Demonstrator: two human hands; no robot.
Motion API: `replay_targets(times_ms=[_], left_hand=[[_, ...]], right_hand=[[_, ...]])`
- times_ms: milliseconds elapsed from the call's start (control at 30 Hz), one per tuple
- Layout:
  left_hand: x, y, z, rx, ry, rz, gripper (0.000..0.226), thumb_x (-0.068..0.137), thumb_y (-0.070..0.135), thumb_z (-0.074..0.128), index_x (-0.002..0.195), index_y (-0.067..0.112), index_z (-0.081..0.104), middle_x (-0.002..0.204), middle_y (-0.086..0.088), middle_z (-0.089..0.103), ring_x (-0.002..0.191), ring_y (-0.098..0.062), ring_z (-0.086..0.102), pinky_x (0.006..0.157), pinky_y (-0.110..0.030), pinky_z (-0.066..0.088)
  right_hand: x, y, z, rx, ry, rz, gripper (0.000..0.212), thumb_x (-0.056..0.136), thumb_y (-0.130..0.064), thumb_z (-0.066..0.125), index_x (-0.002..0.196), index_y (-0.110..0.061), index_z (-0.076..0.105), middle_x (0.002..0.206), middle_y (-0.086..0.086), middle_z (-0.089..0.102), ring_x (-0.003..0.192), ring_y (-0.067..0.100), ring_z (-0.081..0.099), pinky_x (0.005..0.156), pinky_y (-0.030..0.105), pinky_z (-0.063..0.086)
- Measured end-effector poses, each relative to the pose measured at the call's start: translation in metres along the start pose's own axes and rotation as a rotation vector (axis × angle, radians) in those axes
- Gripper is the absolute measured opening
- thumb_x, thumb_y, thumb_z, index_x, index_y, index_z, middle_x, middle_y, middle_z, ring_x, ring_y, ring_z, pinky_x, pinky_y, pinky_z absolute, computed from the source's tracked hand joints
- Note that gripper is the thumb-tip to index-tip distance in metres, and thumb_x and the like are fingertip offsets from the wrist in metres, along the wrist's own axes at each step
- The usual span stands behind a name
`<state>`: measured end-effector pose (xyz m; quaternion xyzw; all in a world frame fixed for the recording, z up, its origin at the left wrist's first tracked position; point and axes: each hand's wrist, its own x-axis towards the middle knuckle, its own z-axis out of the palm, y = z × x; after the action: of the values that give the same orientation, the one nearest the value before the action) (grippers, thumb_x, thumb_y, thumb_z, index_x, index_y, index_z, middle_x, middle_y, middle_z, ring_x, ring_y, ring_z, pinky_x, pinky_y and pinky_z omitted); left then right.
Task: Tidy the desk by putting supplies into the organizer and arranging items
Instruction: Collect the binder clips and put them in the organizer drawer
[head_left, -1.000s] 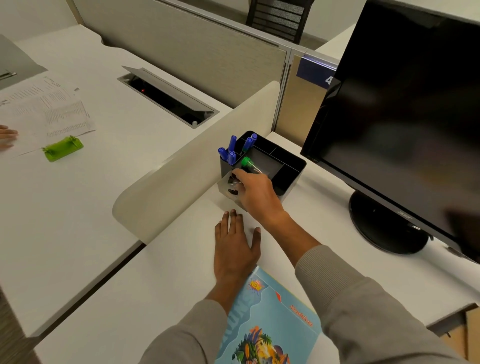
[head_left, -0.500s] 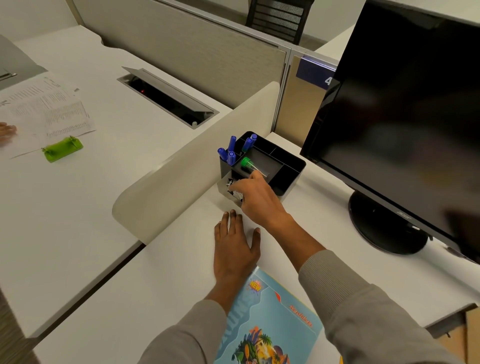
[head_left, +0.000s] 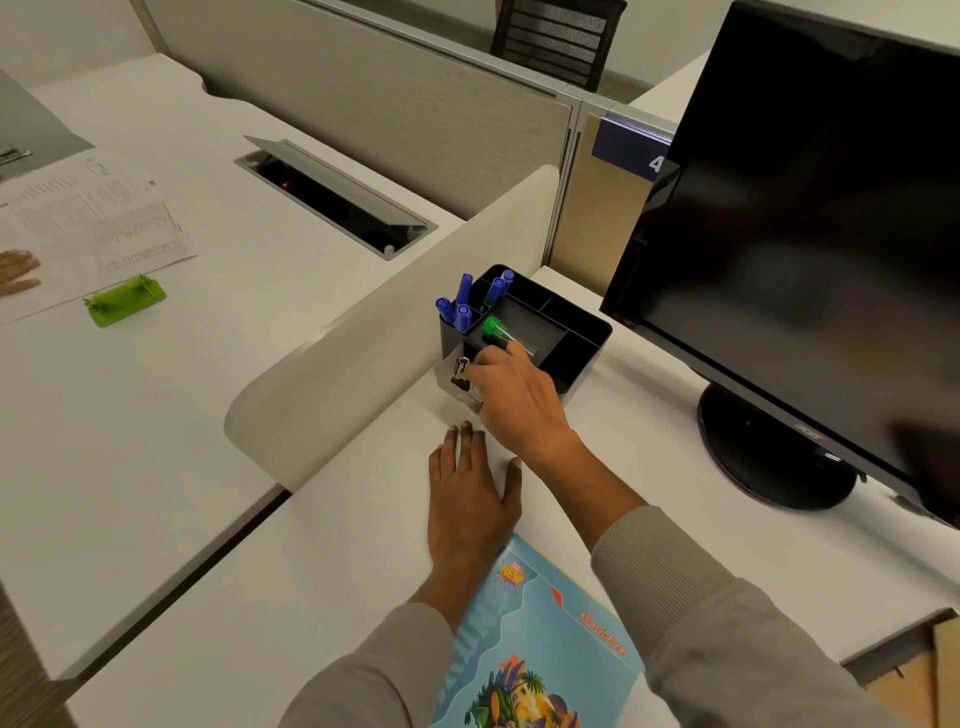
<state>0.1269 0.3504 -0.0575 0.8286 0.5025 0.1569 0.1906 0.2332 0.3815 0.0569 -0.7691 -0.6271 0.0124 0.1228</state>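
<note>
From the head view, at the back of the tabletop (head_left: 337, 561) beside a pale divider (head_left: 374, 364), a black organizer (head_left: 592, 353) with blue pens (head_left: 464, 296) upright in its left compartment and a green-capped tube (head_left: 491, 328) slanting across its middle tray. Right hand (head_left: 519, 400) at the organizer's near-left corner, fingers curled down against a clear box (head_left: 448, 375) of dark clips, too hidden to tell whether pinching anything. Left hand (head_left: 470, 499) flat, palm down on the tabletop just short of it, fingers straight and close together, wrist beside a colourful booklet (head_left: 535, 639).
</note>
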Motion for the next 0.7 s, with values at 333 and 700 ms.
replay_targets(times_ms=[333, 700], left_hand=[[-0.001, 0.001, -0.002, -0.031, 0.000, -0.023, 0.073, 0.099, 0.062, 0.035, 0.156, 0.018, 0.028, 0.162, -0.003, 0.032, 0.151, -0.020, 0.022, 0.125, -0.041, 0.018], [-0.002, 0.003, -0.008, -0.036, -0.005, -0.001, 0.069, 0.099, 0.058, 0.037, 0.151, 0.014, 0.036, 0.160, -0.006, 0.033, 0.150, -0.022, 0.020, 0.123, -0.043, 0.021]], right_hand=[[0.001, 0.001, 0.001, 0.070, 0.036, 0.006, 0.034, 0.089, -0.008, 0.067, 0.122, -0.018, 0.065, 0.124, -0.002, 0.066, 0.107, 0.020, 0.048, 0.072, 0.031, 0.051], [-0.048, 0.025, 0.003, 0.401, 0.331, 0.118, 0.025, 0.093, -0.008, 0.057, 0.113, -0.012, 0.072, 0.108, 0.003, 0.073, 0.097, 0.019, 0.061, 0.081, 0.024, 0.048]])
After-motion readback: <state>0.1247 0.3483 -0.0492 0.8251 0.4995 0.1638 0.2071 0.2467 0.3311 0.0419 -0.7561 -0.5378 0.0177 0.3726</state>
